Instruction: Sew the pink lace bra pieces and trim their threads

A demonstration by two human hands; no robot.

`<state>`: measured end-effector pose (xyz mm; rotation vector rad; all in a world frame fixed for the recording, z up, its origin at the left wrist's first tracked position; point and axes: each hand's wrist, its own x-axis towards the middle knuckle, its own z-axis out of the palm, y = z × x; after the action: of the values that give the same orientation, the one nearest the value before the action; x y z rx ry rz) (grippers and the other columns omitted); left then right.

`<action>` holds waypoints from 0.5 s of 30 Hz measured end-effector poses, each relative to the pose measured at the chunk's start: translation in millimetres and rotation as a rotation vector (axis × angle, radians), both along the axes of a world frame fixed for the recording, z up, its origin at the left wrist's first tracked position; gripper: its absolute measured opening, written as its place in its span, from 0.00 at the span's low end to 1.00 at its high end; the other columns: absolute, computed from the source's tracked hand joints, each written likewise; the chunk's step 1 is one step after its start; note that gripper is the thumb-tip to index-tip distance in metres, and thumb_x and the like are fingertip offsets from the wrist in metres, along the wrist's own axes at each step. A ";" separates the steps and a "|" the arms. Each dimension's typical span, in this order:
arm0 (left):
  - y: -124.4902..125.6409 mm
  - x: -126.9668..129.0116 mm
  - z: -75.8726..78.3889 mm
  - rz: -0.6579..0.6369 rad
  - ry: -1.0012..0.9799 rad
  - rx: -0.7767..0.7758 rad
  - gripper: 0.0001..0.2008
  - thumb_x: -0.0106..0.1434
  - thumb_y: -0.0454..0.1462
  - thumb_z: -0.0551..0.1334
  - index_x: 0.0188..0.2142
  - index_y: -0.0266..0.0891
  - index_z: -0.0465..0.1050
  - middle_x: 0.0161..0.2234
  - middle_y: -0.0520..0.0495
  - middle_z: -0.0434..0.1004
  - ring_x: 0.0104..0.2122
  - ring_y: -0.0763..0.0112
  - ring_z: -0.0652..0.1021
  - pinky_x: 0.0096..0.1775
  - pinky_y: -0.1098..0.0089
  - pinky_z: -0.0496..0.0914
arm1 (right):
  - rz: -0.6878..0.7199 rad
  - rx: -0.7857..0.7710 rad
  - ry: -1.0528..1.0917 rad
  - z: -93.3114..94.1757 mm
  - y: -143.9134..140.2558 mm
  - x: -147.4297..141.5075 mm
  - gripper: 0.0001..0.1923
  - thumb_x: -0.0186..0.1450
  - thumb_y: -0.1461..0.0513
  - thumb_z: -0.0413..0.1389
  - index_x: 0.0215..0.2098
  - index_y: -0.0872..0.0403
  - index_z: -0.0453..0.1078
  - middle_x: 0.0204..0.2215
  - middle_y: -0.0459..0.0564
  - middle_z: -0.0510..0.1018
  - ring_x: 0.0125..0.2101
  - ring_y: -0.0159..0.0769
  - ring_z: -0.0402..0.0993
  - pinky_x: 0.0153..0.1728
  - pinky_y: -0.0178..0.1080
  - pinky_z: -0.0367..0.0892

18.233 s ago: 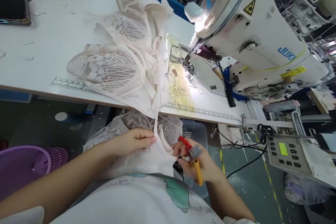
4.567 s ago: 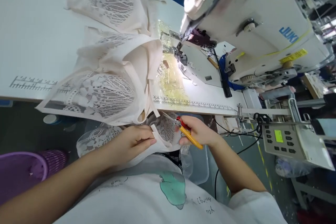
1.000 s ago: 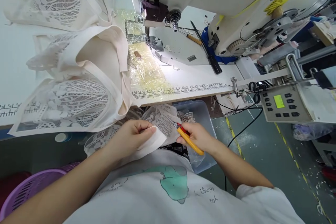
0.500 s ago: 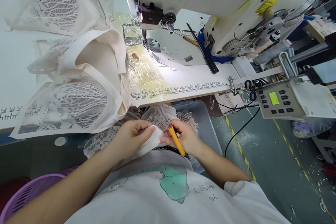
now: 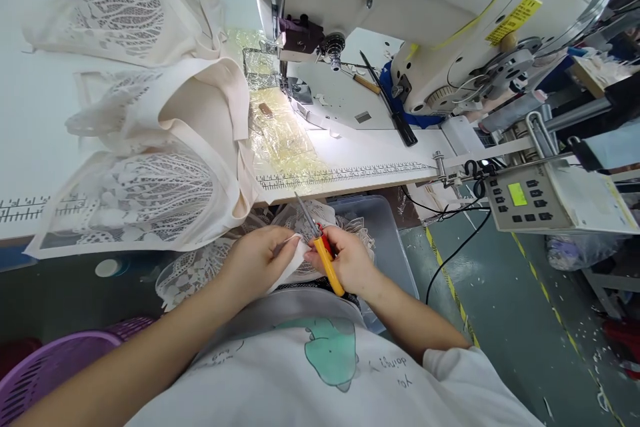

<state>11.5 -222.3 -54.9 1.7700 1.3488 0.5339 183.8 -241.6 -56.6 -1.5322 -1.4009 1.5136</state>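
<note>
Below the front edge of the tabletop [image 5: 350, 181], over the lap, both hands meet on a piece of pale cloth. Left hand [image 5: 260, 259] is closed, its fingers pinching a white edge of the lace garment [image 5: 295, 260], which bunches under the palm and spreads out to the left of the wrist. Right hand [image 5: 350, 260] sits just beside it, nearly touching, fingers curled tight around a small pair of thread snips [image 5: 320, 247]; the yellow handle slants down toward the body, a red part shows at the grip, and the metal tip points up and away from the hands toward the tabletop's edge. Whether the blades touch the cloth cannot be told.

Beyond the hands and to their left, more lace pieces [image 5: 150, 140] lie heaped on the tabletop, one hanging over its front edge just above the left hand. Straight ahead of the hands a ruler strip [image 5: 345, 175] is printed along that edge, with a crinkled clear plastic sheet [image 5: 280, 140] behind it. Farther ahead and to the right stands a white sewing machine [image 5: 425, 20]. Well right of the right hand a control panel [image 5: 525, 199] hangs off the table. Under the right hand sits a clear plastic bin [image 5: 395, 247]; near the left elbow, a purple basket [image 5: 55, 367].
</note>
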 end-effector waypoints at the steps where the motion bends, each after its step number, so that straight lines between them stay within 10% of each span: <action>1: -0.4 -0.8 -2.3 -0.021 0.015 0.032 0.18 0.59 0.45 0.50 0.25 0.39 0.74 0.26 0.46 0.77 0.29 0.64 0.76 0.33 0.68 0.67 | 0.000 0.024 -0.011 2.2 1.6 0.2 0.24 0.49 0.44 0.62 0.25 0.54 0.63 0.21 0.43 0.65 0.23 0.30 0.60 0.25 0.33 0.62; 15: -5.0 2.4 -14.6 0.004 0.158 0.075 0.15 0.58 0.42 0.49 0.24 0.39 0.69 0.27 0.42 0.75 0.29 0.59 0.75 0.31 0.65 0.65 | 0.101 0.054 -0.218 -6.8 5.1 -8.5 0.17 0.52 0.51 0.59 0.21 0.53 0.60 0.18 0.41 0.61 0.21 0.29 0.57 0.22 0.31 0.56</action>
<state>13.9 -227.3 -69.5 1.9038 1.4569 0.4593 175.3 -236.5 -63.4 -1.6555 -1.6511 1.3865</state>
